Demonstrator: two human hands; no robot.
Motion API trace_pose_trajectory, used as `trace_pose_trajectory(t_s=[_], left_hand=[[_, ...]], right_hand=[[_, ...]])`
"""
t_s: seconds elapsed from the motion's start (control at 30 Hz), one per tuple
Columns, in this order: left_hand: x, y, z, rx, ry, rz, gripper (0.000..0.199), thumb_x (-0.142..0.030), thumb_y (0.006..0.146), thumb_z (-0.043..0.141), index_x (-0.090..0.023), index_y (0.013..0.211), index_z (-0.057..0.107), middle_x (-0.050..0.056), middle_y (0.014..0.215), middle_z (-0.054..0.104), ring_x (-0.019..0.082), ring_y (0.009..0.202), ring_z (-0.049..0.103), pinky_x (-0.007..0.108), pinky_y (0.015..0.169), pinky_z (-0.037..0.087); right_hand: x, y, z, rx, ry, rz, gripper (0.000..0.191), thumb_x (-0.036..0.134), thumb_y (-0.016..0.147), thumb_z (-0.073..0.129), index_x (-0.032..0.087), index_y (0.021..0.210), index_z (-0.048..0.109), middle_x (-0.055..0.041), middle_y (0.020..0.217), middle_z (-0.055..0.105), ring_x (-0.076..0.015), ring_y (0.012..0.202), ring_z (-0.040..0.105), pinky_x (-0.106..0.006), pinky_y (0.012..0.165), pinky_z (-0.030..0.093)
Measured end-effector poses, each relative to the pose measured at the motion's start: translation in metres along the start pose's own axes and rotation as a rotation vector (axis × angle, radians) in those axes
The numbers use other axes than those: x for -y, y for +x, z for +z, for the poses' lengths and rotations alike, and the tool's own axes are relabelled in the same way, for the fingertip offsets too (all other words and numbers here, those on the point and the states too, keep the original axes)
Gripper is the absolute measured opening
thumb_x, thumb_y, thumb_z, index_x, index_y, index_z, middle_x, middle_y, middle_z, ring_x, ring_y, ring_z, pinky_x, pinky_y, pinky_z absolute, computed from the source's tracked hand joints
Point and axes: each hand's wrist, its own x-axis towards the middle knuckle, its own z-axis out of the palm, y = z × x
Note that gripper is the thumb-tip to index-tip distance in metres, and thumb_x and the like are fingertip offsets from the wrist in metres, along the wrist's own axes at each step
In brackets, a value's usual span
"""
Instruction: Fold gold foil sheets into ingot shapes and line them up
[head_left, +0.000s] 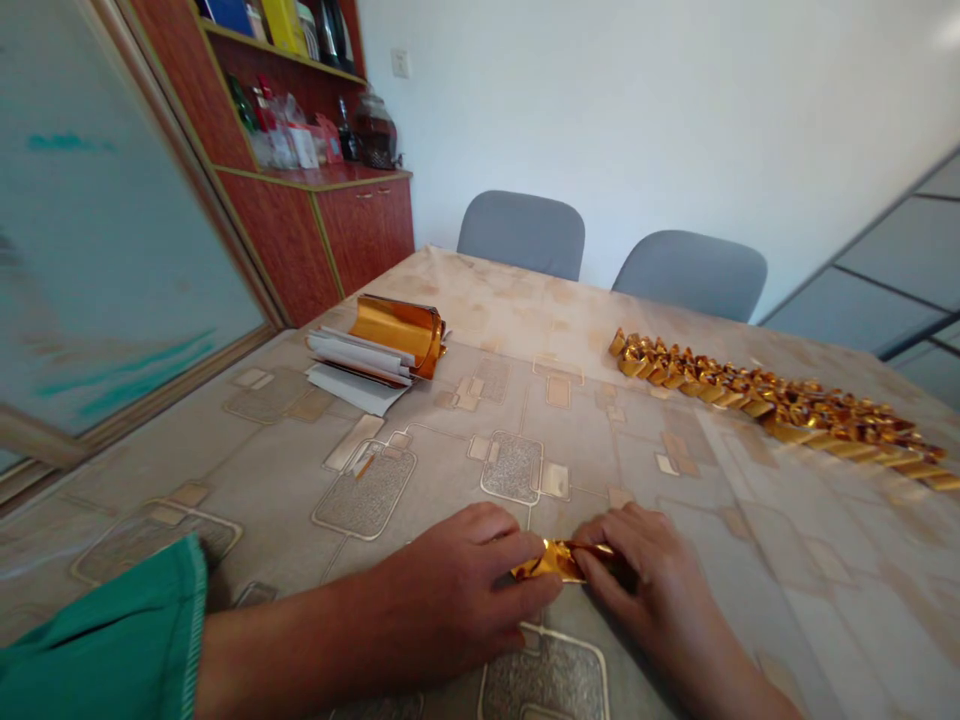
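A small piece of shiny gold foil paper point(556, 562), folded into a narrow strip, lies low over the table right in front of me. My left hand point(480, 575) pinches its left end between thumb and fingers. On the other end, my right hand point(645, 565) grips it with thumb and fingertips. Parts of the foil are hidden under the fingers. To the far left rests a stack of curled foil sheets point(397, 330), gold on one face and pale on the other. Rows of folded gold foil pieces point(750, 390) stretch along the right side.
A patterned cover lies over the table point(442, 470). Two grey chairs point(521, 232) stand at its far edge by the white wall. A red-brown cabinet point(360, 230) with bottles and a jar point(375, 130) is at the back left, near a framed glass panel point(112, 220).
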Motion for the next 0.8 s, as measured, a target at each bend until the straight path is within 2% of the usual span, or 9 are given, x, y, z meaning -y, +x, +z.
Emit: trace_pose_trajectory(t_s=[0.37, 0.67, 0.73, 0.8], left_hand=[[-0.0005, -0.0009, 0.0018, 0.026, -0.003, -0.004, 0.029, -0.023, 0.093, 0.057, -0.013, 0.121, 0.057, 0.007, 0.105, 0.062, 0.024, 0.092, 0.053, 0.038, 0.083, 0.048], [-0.0013, 0.0001, 0.0001, 0.041, 0.013, -0.006, 0.015, -0.023, 0.093, 0.056, -0.015, 0.105, 0.060, 0.006, 0.098, 0.062, 0.022, 0.089, 0.053, 0.037, 0.080, 0.047], [-0.0023, -0.0002, -0.0005, 0.033, 0.022, -0.002, 0.015, -0.024, 0.094, 0.055, -0.015, 0.104, 0.060, 0.006, 0.102, 0.063, 0.022, 0.090, 0.053, 0.037, 0.081, 0.047], [-0.0033, -0.0002, -0.0012, 0.028, 0.041, 0.005, 0.017, -0.022, 0.094, 0.055, -0.014, 0.108, 0.060, 0.007, 0.114, 0.063, 0.022, 0.093, 0.053, 0.037, 0.084, 0.046]], right_hand=[[0.0001, -0.0002, 0.0008, 0.007, -0.002, -0.005, 0.009, 0.019, 0.088, 0.062, 0.023, 0.080, 0.062, -0.0008, 0.075, 0.064, -0.0213, 0.073, 0.055, -0.035, 0.069, 0.032], [0.0006, -0.0013, 0.0017, 0.003, -0.074, -0.020, 0.010, 0.016, 0.086, 0.062, 0.023, 0.079, 0.060, -0.0004, 0.074, 0.062, -0.0218, 0.074, 0.054, -0.035, 0.070, 0.031], [-0.0005, -0.0015, 0.0014, -0.018, -0.090, -0.022, 0.008, 0.017, 0.086, 0.063, 0.023, 0.081, 0.060, -0.0001, 0.076, 0.062, -0.0219, 0.075, 0.054, -0.035, 0.072, 0.032], [-0.0017, -0.0014, 0.0004, -0.043, -0.114, -0.024, 0.006, 0.020, 0.086, 0.065, 0.023, 0.084, 0.060, -0.0003, 0.080, 0.062, -0.0222, 0.077, 0.054, -0.035, 0.073, 0.032]])
